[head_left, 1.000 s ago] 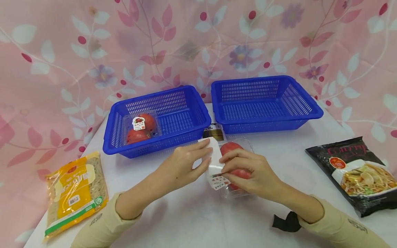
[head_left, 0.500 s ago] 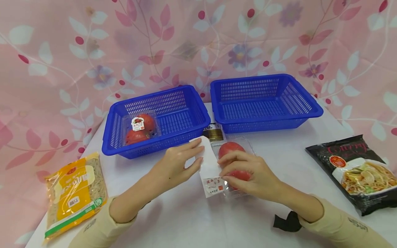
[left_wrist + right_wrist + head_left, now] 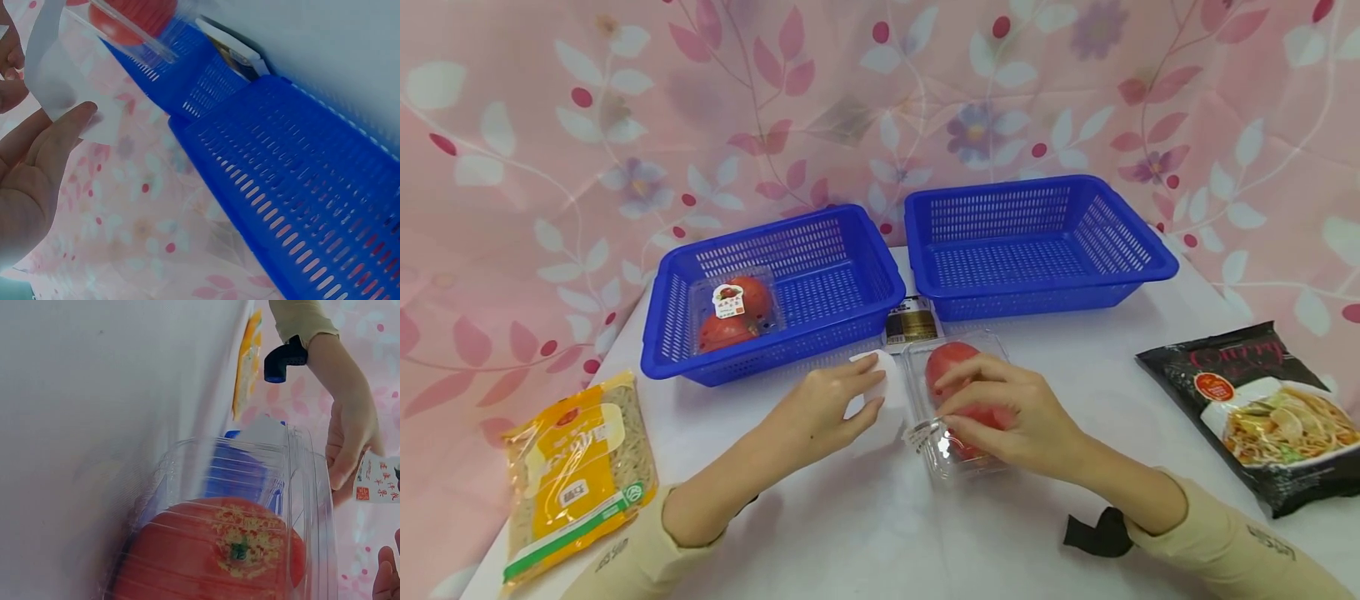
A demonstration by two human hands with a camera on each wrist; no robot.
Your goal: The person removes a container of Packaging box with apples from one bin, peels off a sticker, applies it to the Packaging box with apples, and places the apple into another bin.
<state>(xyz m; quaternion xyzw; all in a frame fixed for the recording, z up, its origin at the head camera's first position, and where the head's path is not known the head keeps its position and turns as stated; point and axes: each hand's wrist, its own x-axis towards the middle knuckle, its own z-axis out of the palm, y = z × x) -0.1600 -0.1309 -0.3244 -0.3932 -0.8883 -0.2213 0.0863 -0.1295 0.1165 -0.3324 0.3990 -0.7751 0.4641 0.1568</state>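
In the head view, my left hand (image 3: 831, 404) pinches a white backing strip (image 3: 886, 400) between thumb and fingers. My right hand (image 3: 1007, 412) pinches a small printed sticker (image 3: 922, 433) by its edge. That sticker, with red and black writing, also shows in the right wrist view. Below my right hand lies a clear plastic clamshell box (image 3: 917, 367) with red round fruits (image 3: 951, 362) that look like apples. My hand covers part of them. In the left wrist view, the strip (image 3: 56, 75) bends beside my left thumb.
A blue basket (image 3: 737, 367) at left holds a labelled fruit box (image 3: 748, 300). Another blue basket (image 3: 1037, 300) stands at right. Between them sits a gold-and-black pack (image 3: 912, 325). A yellow noodle bag (image 3: 576, 475) lies left, a black noodle bag (image 3: 1255, 417) right.
The sticker, flat with the strip half a second ago, now looks curled at my right fingertips and separate from the strip. My left hand has shifted slightly left.
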